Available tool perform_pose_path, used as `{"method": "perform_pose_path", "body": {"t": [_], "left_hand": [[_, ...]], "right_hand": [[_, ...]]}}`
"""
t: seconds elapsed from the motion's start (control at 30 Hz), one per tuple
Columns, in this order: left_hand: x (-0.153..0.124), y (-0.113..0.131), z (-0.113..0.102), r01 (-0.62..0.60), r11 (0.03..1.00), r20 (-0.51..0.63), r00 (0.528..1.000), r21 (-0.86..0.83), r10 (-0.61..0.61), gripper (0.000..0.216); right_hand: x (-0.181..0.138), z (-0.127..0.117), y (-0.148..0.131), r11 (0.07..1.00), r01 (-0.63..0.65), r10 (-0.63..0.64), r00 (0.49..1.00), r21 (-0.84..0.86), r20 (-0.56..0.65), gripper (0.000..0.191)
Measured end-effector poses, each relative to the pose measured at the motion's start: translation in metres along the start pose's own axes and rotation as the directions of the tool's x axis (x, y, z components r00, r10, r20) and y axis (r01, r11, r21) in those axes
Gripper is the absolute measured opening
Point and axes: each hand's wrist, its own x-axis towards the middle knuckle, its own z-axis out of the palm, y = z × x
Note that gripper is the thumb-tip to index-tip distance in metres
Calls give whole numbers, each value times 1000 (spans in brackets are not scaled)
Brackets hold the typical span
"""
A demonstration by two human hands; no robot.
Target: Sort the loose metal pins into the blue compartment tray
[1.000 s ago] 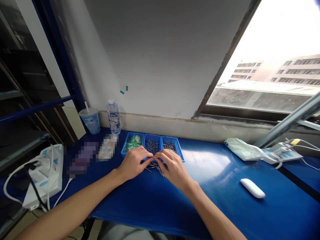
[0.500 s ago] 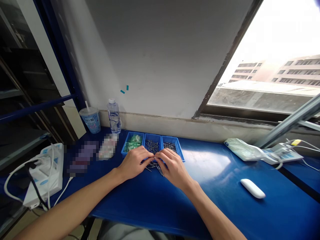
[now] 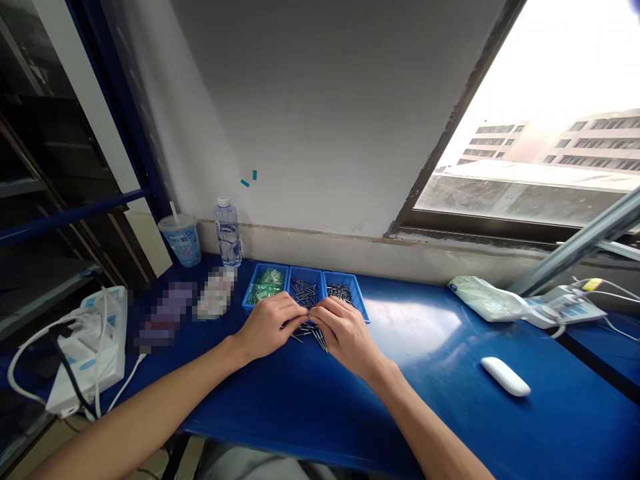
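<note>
My left hand (image 3: 270,325) and my right hand (image 3: 343,333) meet fingertip to fingertip over a small pile of thin metal pins (image 3: 310,333) lying on the blue table (image 3: 310,400). Both hands are closed in a pinch on a small metal pin held between them. Just behind the hands stand three small blue trays: the left tray (image 3: 263,285) holds green parts, the middle tray (image 3: 305,288) and the right tray (image 3: 343,291) hold dark metal pins.
A water bottle (image 3: 227,233) and a lidded cup with a straw (image 3: 181,239) stand at the back left. A white power strip with cables (image 3: 85,347) lies at the left edge. A white oblong object (image 3: 505,376) and a plastic bag (image 3: 483,299) lie to the right.
The fingertips of both hands have shifted slightly around the small pin. Nothing else has moved.
</note>
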Motion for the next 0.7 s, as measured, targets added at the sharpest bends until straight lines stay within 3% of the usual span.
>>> {"method": "perform_pose_path", "body": {"t": [0.7], "left_hand": [[0, 0, 1, 4, 1000, -16, 1000, -2, -4, 18]], "right_hand": [[0, 4, 0, 1000, -22, 22, 999, 7, -31, 21]]}}
